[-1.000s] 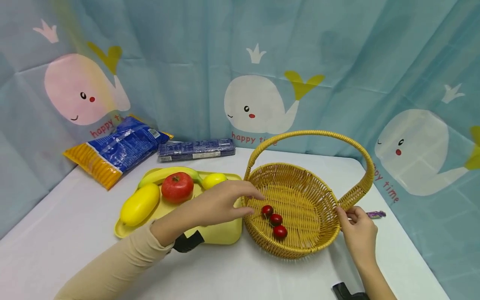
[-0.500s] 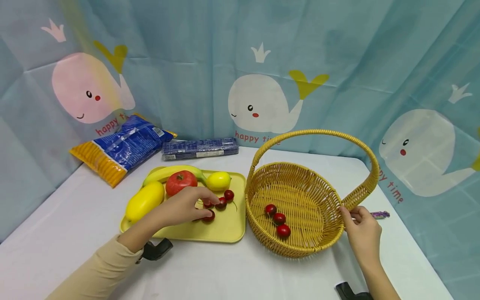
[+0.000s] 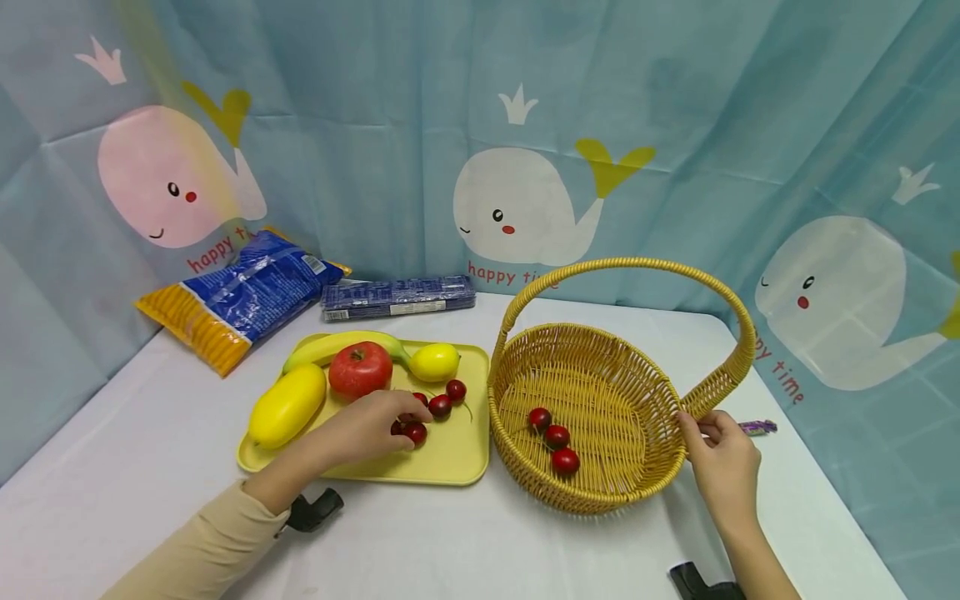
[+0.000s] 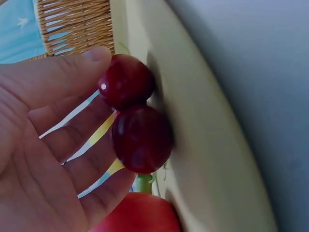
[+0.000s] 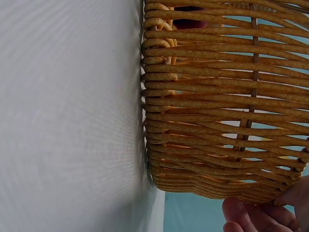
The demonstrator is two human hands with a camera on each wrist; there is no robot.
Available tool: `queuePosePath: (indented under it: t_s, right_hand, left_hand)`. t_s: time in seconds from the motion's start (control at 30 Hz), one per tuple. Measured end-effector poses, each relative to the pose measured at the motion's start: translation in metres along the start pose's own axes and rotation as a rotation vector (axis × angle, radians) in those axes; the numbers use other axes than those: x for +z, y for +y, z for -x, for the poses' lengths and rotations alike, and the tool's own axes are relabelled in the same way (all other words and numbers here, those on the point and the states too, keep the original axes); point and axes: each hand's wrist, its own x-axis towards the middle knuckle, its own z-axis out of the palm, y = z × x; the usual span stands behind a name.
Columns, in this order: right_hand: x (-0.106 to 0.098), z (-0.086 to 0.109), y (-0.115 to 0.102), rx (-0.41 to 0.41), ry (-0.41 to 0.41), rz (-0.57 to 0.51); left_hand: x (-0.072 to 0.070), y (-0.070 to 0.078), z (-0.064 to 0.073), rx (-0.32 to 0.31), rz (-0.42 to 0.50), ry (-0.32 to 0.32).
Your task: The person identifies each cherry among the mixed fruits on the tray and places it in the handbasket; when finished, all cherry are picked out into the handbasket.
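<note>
On the yellow tray (image 3: 450, 475), my left hand (image 3: 372, 429) reaches around cherries, its thumb at the upper cherry (image 4: 126, 82) in the left wrist view and its fingers behind. A second cherry (image 4: 143, 139) lies against that one. The head view shows a gap between thumb and fingertips, with a cherry (image 3: 415, 433) in it. More cherries (image 3: 440, 407) lie just right of the hand. My right hand (image 3: 723, 458) pinches the wicker basket (image 3: 592, 500) at its right rim, by the handle's base; some fingertips are hidden. Three cherries (image 3: 557, 437) sit inside the basket.
The tray also bears a red apple (image 3: 360, 370), a banana (image 3: 341, 342), a lemon (image 3: 435, 363) and a larger yellow fruit (image 3: 288, 406). Behind stand a blue-orange snack bag (image 3: 247, 292) and a blue packet (image 3: 397, 297). A purple-wrapped item (image 3: 757, 427) lies right of the basket.
My left hand has gone from above the basket's left side back to the tray, then down among the cherries, its fingers drawing closer. The right hand stays on the basket.
</note>
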Motion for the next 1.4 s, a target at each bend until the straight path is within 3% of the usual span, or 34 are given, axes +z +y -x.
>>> queuePosePath:
  t_s: [0.33,0.63,0.93,1.4]
  right_hand:
    - [0.0,0.0,0.001,0.013,-0.009,-0.006]
    - [0.0,0.0,-0.001,0.008,-0.008,-0.009]
    - [0.0,0.0,0.001,-0.006,0.008,-0.003]
    - [0.001,0.001,0.001,0.012,0.008,0.002]
  left_hand:
    - [0.009,0.0,-0.001,0.003,-0.059,-0.029]
    - [0.004,0.007,-0.001,-0.004,-0.036,-0.021]
    - [-0.011,0.022,-0.006,0.099,0.068,-0.012]
    - [-0.024,0.062,-0.024,0.239,0.07,0.032]
